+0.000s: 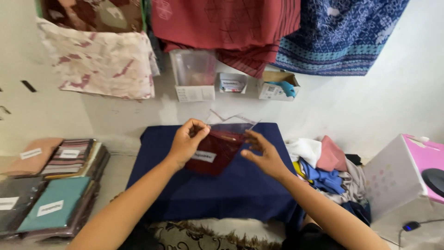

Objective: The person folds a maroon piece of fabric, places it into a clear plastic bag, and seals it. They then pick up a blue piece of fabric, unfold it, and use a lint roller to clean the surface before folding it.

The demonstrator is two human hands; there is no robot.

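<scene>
Cloths hang on the wall behind a blue surface (240, 194). Left hand (185, 141) pinches the bag's (217, 148) top edge — lifting the red cloth inside off the surface. Right hand (261, 150) — fingers loose — steadies its side.

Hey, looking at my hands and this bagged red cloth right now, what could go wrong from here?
The left hand pinches only the top edge of the clear plastic bag around the dark red cloth, so it might slip onto the navy cloth. The right hand is open beside the bag, not gripping, and the thin flap could crease or tear.
</scene>
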